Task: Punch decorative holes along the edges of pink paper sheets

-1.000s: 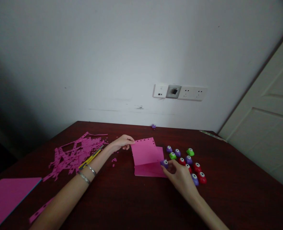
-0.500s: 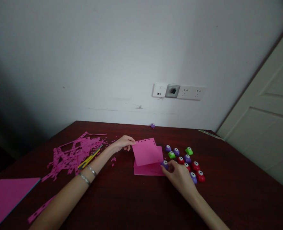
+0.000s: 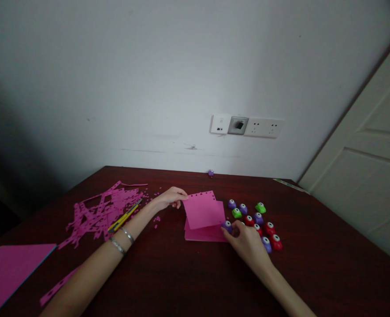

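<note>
Pink sheet point(image 3: 203, 213): in the head view we see it has slid slightly rightward since the earlier frame, the left hand point(image 3: 172, 197) along with it; it lies over a paper stack point(image 3: 201, 234), its right edge at the purple punch point(image 3: 227, 226).
Left hand: thumb and fingers pinch the upper-left corner.
Right hand point(image 3: 247, 242): thumb and fingers pinch the purple punch — we cannot tell whether the paper's edge is inside it.
Corner grip: held at one corner only, the paper could swing askew, we judge, and any hole punched then would sit crooked; the paper stack might also snag it.
Loose punches point(image 3: 269, 228): red, purple and green, just beside the right hand — a stray knuckle could scatter them.
Containers: we make out none; scraps point(image 3: 117, 204) and a yellow cutter point(image 3: 124, 216) lie directly on the tabletop point(image 3: 188, 281).
</note>
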### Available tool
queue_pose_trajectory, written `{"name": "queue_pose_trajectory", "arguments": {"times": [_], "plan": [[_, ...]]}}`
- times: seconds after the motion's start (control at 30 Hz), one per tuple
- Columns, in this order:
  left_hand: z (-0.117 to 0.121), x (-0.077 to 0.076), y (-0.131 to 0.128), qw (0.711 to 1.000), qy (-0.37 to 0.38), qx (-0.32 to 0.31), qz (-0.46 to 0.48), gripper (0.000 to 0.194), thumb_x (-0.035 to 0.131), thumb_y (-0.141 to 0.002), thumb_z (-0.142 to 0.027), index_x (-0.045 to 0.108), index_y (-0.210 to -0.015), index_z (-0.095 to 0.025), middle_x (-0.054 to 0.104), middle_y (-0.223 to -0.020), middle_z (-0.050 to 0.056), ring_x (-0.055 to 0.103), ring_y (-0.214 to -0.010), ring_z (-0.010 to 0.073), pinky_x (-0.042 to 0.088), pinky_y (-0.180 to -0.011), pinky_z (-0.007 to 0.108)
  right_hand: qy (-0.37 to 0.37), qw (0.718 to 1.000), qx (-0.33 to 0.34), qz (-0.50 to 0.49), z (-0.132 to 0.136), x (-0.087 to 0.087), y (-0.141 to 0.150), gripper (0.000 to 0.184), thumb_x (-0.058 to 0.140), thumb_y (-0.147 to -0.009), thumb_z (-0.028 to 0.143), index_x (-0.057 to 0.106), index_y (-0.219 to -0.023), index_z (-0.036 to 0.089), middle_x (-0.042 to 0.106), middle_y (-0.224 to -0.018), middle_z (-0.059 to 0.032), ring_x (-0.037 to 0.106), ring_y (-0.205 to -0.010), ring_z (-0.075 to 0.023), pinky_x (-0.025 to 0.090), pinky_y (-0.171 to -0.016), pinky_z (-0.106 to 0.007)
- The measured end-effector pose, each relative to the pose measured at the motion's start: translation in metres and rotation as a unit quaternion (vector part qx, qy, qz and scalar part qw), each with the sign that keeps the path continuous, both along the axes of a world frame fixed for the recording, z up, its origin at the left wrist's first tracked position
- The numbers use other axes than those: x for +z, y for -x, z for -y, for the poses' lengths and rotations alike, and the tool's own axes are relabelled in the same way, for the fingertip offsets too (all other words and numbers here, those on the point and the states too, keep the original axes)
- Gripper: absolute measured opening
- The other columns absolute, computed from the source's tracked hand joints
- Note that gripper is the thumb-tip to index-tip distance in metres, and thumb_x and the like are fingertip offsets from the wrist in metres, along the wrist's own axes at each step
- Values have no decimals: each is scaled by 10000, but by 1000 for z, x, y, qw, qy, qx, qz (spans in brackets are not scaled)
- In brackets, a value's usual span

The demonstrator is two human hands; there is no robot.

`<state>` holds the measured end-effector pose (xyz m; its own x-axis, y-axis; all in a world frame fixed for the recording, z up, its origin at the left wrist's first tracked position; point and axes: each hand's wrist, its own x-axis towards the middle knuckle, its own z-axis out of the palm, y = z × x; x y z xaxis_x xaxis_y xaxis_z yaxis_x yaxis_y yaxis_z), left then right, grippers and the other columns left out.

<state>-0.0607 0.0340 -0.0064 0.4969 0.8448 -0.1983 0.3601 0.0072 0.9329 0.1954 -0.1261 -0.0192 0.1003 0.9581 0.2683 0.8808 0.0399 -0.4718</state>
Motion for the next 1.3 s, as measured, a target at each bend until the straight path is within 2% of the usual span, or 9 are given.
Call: {"name": "queue_pose_trajectory", "arguments": {"times": [0.83, 1.3], "plan": [[-2, 0, 1, 1000, 17, -14, -1, 315, 683, -658, -355, 623, -862, -122, 607, -609, 10, 535, -432, 79, 292, -372, 185, 5, 999, -29, 33, 2, 5, -1, 247, 521, -787, 412, 561, -661, 204, 650, -590, -23, 618, -560, -180, 371, -536, -253], [-1, 1, 2, 999, 24, -28, 0, 296, 692, -644, -323, 622, -851, -123, 575, -514, -13, 530, -419, 86, 294, -372, 184, 12, 997, -39, 65, 4, 11, -1, 248, 504, -799, 410, 547, -662, 208, 645, -596, -19, 615, -571, -186, 353, -530, -249]]}}
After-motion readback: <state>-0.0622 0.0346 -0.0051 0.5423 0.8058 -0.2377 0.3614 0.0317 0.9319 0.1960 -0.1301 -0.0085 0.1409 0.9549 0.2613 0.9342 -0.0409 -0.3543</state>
